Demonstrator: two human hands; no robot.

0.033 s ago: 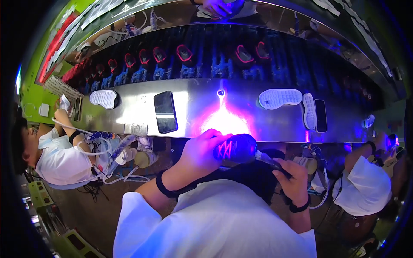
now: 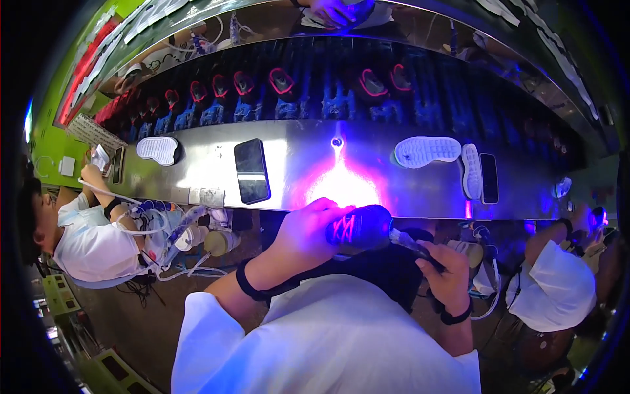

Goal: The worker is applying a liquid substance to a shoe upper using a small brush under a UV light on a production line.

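In front of my body, my left hand (image 2: pixel 303 235) is closed round a dark shoe upper (image 2: pixel 367 228) with glowing pink-red laces. The upper is held just off the near edge of the metal bench. On its right side, my right hand (image 2: pixel 448 276) grips a dark-handled brush (image 2: pixel 410 243). The pale bristles meet the shoe's right end, or very nearly so. My left fingertips lie partly in strong violet glare, and the far side of the upper is hidden.
On the metal bench (image 2: pixel 210 141) lie a phone (image 2: pixel 252 171), white soles (image 2: pixel 428 152) and a second phone (image 2: pixel 489 177). Behind it, a dark rack (image 2: pixel 315 85) carries several shoe uppers. Co-workers sit at left (image 2: pixel 92 240) and right (image 2: pixel 553 285). White hoses (image 2: pixel 190 270) hang left.
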